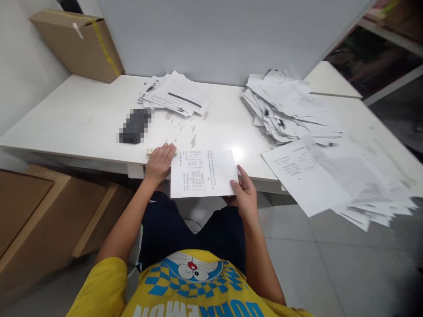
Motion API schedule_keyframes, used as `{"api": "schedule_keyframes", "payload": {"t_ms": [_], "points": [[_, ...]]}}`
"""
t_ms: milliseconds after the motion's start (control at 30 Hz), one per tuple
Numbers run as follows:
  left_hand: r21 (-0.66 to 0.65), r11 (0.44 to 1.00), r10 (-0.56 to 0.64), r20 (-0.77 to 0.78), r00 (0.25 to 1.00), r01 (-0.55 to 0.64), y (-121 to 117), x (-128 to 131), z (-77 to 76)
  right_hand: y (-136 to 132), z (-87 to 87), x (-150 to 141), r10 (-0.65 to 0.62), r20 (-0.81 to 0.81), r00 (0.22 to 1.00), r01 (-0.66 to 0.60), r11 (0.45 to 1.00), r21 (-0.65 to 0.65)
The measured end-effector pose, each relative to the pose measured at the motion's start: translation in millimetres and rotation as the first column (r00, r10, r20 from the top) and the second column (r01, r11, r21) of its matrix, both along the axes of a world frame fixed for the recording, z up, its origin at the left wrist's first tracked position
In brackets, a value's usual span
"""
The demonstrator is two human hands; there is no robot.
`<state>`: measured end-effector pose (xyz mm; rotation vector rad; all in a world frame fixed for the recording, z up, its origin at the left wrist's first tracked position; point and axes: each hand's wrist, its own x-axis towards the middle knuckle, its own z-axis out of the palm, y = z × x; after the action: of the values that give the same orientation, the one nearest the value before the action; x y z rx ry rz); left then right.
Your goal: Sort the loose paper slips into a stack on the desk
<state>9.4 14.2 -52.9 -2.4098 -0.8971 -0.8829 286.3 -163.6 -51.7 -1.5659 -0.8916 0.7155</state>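
A printed sheet of paper (220,176) with a table on it projects over the table's front edge, its print turned sideways to me. My right hand (246,191) grips its right end, thumb on top and fingers partly hidden beneath. My left hand (160,163) lies with outstretched fingers on the table edge, just beside the sheet's left side. Whether its fingertips touch the paper is hard to make out. Under the left fingers a small pale patch shows at the edge.
A loose paper stack (180,94) lies at the back, near a blurred dark object (135,125). At right are a thick untidy paper pile (284,105) and fanned sheets (317,176) overhanging the edge. A cardboard box (76,44) stands back left; more cardboard (66,198) is below.
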Motion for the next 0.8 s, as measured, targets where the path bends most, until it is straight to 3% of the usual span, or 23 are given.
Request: {"api": "schedule_keyframes", "payload": {"t_ms": [100,200,267,367,533,600,700,800], "points": [[-0.035,0.999,-0.041,0.038,0.998,0.042,6.1,-3.5,-3.8,-3.3,18.3,10.7,-0.087,0.022,0.996,0.086,0.996,0.010],[-0.054,0.995,-0.076,0.096,0.992,0.081,11.7,-5.5,-9.6,2.8,31.6,26.5,-0.217,0.058,0.975,0.206,0.967,0.148],[-0.049,0.995,-0.086,0.114,0.990,0.092,13.7,-5.9,-13.3,22.2,35.4,36.7,-0.266,0.034,0.963,0.249,0.934,0.255],[-0.031,0.997,-0.074,0.088,0.993,0.077,13.7,-6.1,-15.5,87.0,37.4,44.6,-0.222,0.016,0.975,0.205,0.923,0.325],[0.000,0.999,-0.054,0.036,0.998,0.054,7.6,-4.6,-5.5,255.3,48.1,21.2,-0.068,0.079,0.995,0.044,0.960,0.277],[-0.028,0.998,-0.061,0.036,0.997,0.062,5.1,-4.2,0.0,308.8,55.1,1.2,-0.034,0.115,0.993,0.007,0.975,0.221],[-0.022,0.998,-0.061,0.042,0.997,0.062,3.9,-4.4,4.7,345.1,63.8,-28.1,-0.027,0.189,0.982,0.003,0.992,0.126],[0.050,0.997,-0.059,0.046,0.997,0.057,6.3,-5.2,4.6,337.7,68.1,-38.4,0.028,0.358,0.933,-0.039,0.999,0.026]]}}
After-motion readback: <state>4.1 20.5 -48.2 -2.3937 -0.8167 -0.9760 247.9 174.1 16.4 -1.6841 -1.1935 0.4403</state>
